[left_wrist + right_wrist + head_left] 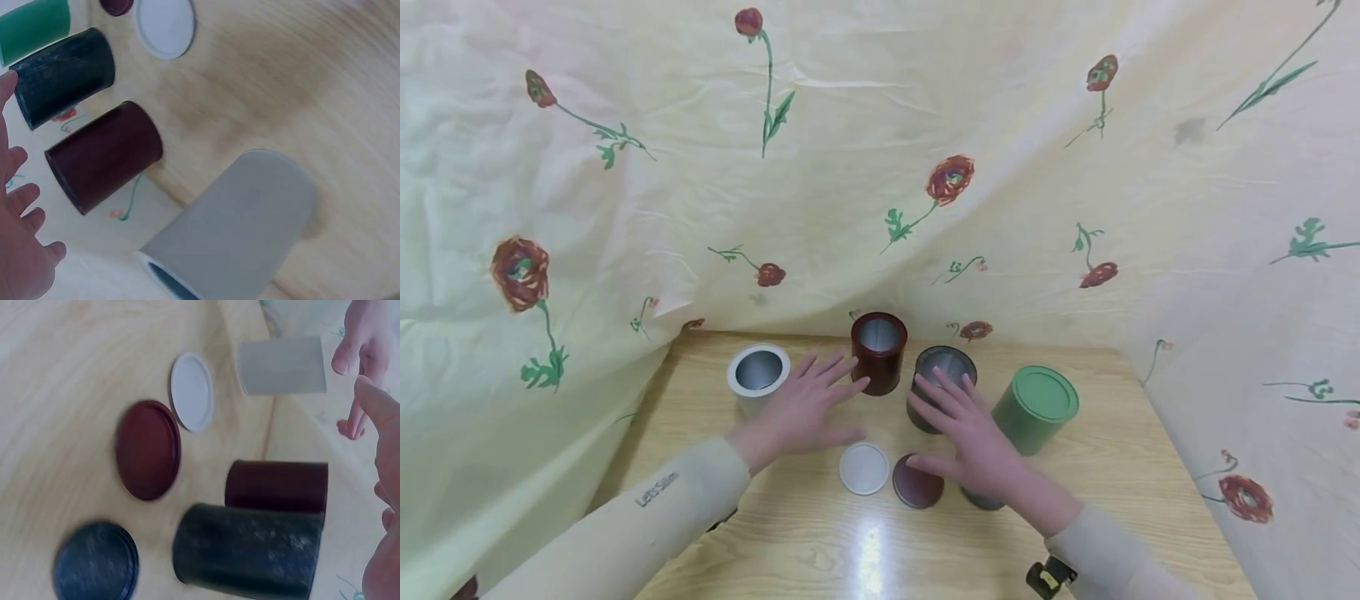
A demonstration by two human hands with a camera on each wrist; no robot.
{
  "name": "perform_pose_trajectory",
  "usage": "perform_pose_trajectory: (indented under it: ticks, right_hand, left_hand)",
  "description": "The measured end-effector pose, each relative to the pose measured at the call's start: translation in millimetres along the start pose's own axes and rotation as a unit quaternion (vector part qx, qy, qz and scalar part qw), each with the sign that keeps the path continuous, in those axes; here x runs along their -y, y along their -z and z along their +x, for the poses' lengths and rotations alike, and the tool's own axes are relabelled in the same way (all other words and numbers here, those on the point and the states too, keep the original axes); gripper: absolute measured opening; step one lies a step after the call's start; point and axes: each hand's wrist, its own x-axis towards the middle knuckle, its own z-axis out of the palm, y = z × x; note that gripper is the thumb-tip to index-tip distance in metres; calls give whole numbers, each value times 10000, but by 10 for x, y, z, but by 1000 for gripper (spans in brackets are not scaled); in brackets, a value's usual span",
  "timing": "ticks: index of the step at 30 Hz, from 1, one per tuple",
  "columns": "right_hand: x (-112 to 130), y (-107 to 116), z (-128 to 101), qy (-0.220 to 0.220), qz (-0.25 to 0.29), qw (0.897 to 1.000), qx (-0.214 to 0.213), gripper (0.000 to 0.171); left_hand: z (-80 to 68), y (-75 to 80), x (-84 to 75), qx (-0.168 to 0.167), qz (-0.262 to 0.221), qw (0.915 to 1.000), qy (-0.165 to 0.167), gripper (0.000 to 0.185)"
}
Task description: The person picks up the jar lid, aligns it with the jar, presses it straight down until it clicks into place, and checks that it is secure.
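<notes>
Flowered cloth [865, 150] hangs behind and to both sides of us, and below it a pale wooden tabletop [1112, 475] carries a small group of tins and lids. Our left hand [801, 408] hovers with fingers spread and straight, holding nothing, between the open white tin [757, 377] and the open dark red tin [878, 352], its fingertips close to the red one's side. Our right hand [973, 437] is likewise spread and holding nothing, hovering just in front of the open dark grey tin [942, 379]; whether the fingertips touch it we cannot tell. To the right of that tin stands a green tin [1036, 408] with its lid on. Nearer to us, between our two hands, lie a white lid [863, 468] and a dark red lid [916, 487] side by side, flat on the wood. A dark grey lid [95, 561] lies beyond the red one, largely hidden under our right hand in the head view.
</notes>
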Motion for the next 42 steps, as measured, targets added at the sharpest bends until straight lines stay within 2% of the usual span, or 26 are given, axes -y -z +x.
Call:
perform_pose_trajectory:
  ticks: [8,15,23,29,42]
  right_hand:
    - [171,-229,-96,9,62,10000,6,87]
    - [212,-469,-189,-234,323,9992,70,89]
    - [187,-673,-271,-595,509,9958,482,88]
    - [162,-806,-291,-647,386,9947,702,88]
    - [88,-1040,-287,-800,406,9931,752,81]
  left_hand:
    - [-142,-210,49,105,39,9999,-41,80]
    - [-262,-384,67,260,-341,9991,-51,83]
    - [-365,-622,106,235,-323,9991,-112,86]
    - [-413,-764,113,205,-307,9993,-107,86]
    - [-452,-1007,127,408,-209,9989,62,88]
